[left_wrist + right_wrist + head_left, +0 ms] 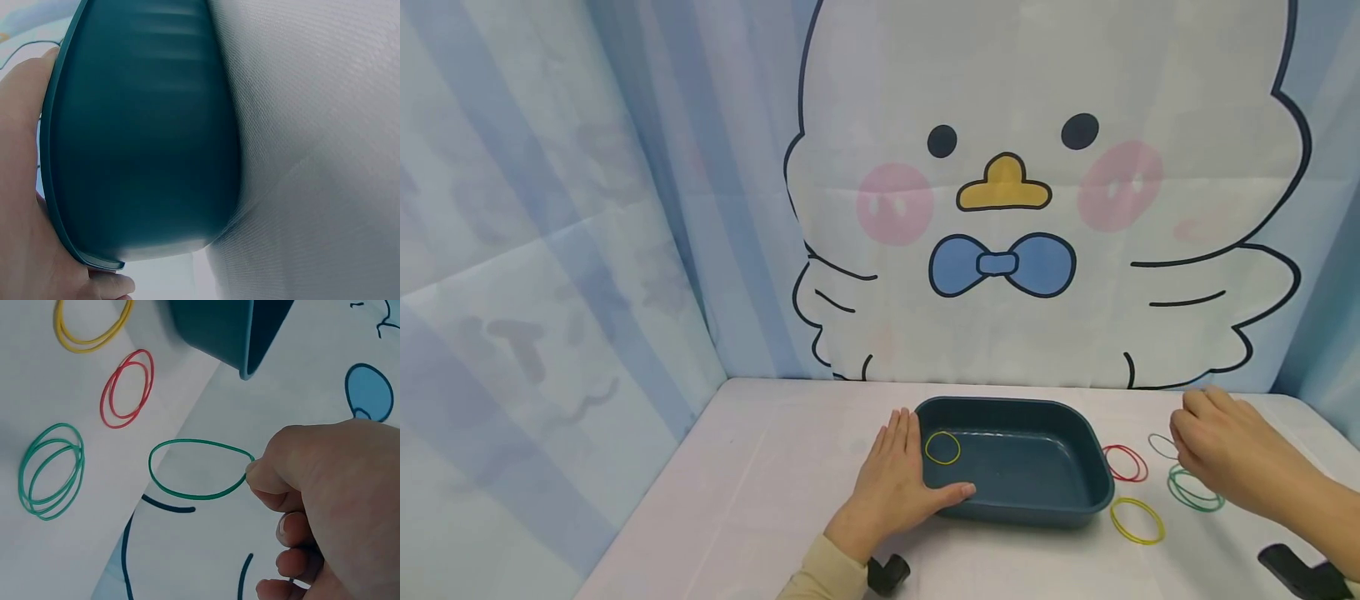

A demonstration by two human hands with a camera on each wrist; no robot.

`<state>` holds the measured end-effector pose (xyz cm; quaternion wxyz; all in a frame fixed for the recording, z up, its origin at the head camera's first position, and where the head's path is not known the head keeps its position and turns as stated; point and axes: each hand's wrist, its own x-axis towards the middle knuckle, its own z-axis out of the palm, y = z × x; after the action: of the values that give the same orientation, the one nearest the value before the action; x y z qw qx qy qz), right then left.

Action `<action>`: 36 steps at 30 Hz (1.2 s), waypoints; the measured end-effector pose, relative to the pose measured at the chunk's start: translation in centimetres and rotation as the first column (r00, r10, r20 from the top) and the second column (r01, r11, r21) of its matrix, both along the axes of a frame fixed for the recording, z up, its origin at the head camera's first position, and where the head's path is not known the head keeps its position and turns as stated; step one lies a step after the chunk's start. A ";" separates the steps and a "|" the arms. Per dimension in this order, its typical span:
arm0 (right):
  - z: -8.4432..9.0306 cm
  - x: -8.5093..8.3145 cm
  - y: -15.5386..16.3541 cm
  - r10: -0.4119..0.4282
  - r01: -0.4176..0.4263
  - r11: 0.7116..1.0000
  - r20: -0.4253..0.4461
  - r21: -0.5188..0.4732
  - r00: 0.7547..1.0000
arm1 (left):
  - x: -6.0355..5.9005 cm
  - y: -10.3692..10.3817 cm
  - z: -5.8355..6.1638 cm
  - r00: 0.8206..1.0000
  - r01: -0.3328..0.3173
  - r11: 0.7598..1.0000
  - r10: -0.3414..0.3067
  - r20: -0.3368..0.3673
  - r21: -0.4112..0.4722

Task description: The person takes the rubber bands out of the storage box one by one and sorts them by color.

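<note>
My left hand (pixel 895 471) rests on the left end of a dark teal plastic basin (pixel 1030 471), its fingers straight along the rim and its thumb stretched over the front rim. One yellow rubber band (pixel 942 464) lies inside the basin, near that hand. To the right of the basin, my right hand (pixel 1232 446) is raised over the table. In the right wrist view it pinches one green rubber band (pixel 200 498) between thumb and index finger, and the band hangs out as an open loop. Below that hand lie several green rubber bands (pixel 81 450) in a loose overlapping group.
Red rubber bands (pixel 150 381) lie close to the basin's right end, with yellow rubber bands (pixel 1138 542) nearer the front. A white cloth covers the table (pixel 790 467). Behind it hangs a curtain (pixel 1000 333) printed with a cartoon bird.
</note>
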<state>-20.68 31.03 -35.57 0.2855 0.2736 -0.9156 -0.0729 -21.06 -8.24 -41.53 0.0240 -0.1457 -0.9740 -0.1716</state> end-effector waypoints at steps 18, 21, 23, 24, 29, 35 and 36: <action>-2.4 0.1 2.4 -0.222 0.218 0.975 0.164 0.044 0.961 | 0.0 0.0 0.1 1.000 0.004 1.000 -0.004 0.002 0.000; -2.6 0.0 2.8 -0.242 0.235 0.970 0.172 0.060 0.955 | 0.0 0.0 0.1 1.000 0.004 1.000 -0.004 0.005 0.001; -2.9 -0.1 3.1 -0.246 0.237 0.969 0.173 0.071 0.954 | 0.0 0.0 0.1 1.000 0.003 1.000 -0.003 0.005 0.002; -3.0 -0.1 3.2 -0.245 0.234 0.969 0.173 0.077 0.954 | 0.0 0.0 0.1 1.000 0.003 1.000 -0.003 0.006 0.001; -3.3 -0.1 3.7 -0.236 0.223 0.970 0.139 0.099 0.962 | 0.0 0.0 0.0 1.000 0.003 1.000 -0.003 0.003 -0.001; -3.1 -0.1 4.0 -0.229 0.221 0.971 0.083 0.088 0.970 | 0.0 0.0 0.0 1.000 0.001 1.000 -0.001 0.003 -0.007; -3.1 -0.1 4.1 -0.226 0.219 0.972 0.082 0.084 0.971 | 0.0 -0.1 0.0 1.000 0.001 1.000 -0.001 0.002 -0.008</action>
<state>-20.81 35.08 -38.66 0.2230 0.1827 -0.9493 -0.1257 -21.06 -8.29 -41.52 0.0222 -0.1459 -0.9747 -0.1679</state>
